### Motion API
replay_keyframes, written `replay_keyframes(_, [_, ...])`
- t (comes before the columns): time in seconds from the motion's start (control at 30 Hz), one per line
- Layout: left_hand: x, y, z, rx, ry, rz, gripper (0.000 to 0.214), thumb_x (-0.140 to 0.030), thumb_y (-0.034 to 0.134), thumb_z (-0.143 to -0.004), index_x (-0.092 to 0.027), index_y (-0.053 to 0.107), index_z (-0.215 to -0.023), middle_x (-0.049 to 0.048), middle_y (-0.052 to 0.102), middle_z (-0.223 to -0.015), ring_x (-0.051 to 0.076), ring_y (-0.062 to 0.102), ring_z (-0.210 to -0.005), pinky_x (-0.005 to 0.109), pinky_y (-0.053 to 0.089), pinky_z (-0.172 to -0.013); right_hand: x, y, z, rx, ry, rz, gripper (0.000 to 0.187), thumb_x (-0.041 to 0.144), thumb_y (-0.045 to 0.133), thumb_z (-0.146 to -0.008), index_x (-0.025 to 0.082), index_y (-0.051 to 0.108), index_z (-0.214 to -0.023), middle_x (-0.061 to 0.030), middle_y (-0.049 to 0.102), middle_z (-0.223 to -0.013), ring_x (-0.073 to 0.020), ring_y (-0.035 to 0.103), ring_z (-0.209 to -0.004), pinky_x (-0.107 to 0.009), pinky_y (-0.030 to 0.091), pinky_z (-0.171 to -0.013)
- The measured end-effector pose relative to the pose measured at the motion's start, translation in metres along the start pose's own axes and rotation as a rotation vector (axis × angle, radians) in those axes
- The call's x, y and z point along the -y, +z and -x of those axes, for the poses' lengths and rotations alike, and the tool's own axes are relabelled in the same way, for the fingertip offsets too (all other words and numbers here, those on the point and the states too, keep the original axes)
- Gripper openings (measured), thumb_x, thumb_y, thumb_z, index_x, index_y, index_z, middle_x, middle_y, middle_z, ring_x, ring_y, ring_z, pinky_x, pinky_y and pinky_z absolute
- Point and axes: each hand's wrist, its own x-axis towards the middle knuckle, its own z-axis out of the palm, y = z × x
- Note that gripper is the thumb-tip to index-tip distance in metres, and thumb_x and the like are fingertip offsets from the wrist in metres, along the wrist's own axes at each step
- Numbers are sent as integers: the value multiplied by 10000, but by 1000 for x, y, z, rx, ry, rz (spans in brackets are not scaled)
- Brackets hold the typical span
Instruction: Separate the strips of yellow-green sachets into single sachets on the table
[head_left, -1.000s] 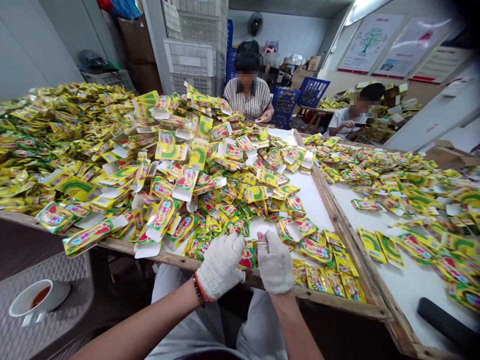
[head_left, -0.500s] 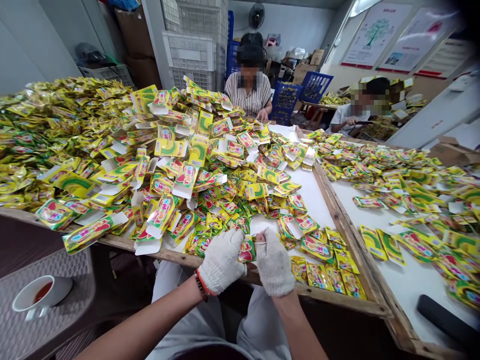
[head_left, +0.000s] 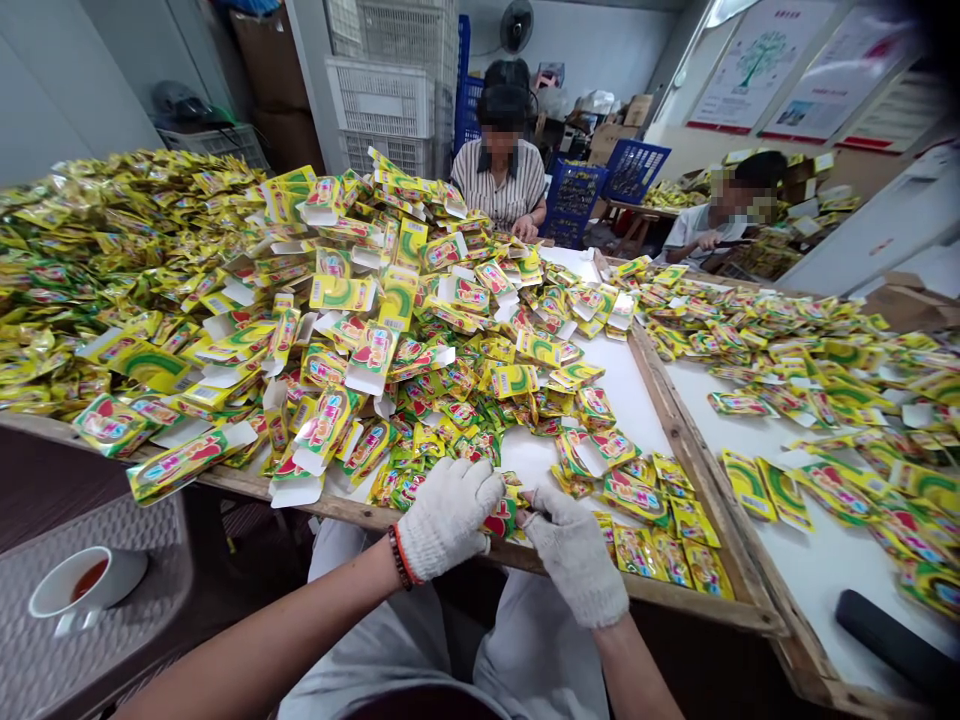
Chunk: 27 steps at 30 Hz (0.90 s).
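Taking the small red-and-green printed pack point(head_left: 499, 515) at the table's near edge as the clock's centre, a white ceramic-looking cup point(head_left: 118, 590) of reddish-brown liquid sits at nine o'clock on a grey, woven-textured seat point(head_left: 161, 540). A heap of yellow, green-banded cartons point(head_left: 360, 300) spreads towards eleven. The left hand point(head_left: 450, 520), in a white knitted glove, has its fingers curled around the pack. At four, the similarly gloved right hand point(head_left: 574, 550) bends its bare fingertips beside it; whether they grip I cannot tell.
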Motion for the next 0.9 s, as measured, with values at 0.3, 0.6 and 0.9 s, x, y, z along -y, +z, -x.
replay_keyframes(0.3, [1,-2,-2,-46,-122,-21,510,-352,679,-671,-182,508,-1121,88,560,-1108,273,505,-947,420,403,-796,11,4,17,202,220,-514,450,424,599,-757,166,594,-1126,-28,693,-715,-80,438,-383,-222,336,-400])
replay_keyframes(0.6, [5,1,4,-246,-16,377,798,-472,729,-660,-188,391,-1324,149,457,-1313,313,445,-1180,446,374,-979,9,15,14,269,151,-428,293,476,470,-854,202,522,-763,76,475,-352,-86,380,-304,-194,266,-371])
replay_keyframes(0.9, [15,1,7,-51,-393,1043,332,-445,646,-766,-180,567,-950,4,618,-811,151,563,-733,246,439,-646,3,19,14,51,106,-228,348,438,501,-845,225,423,-580,62,438,-387,-101,403,-396,-225,310,-436])
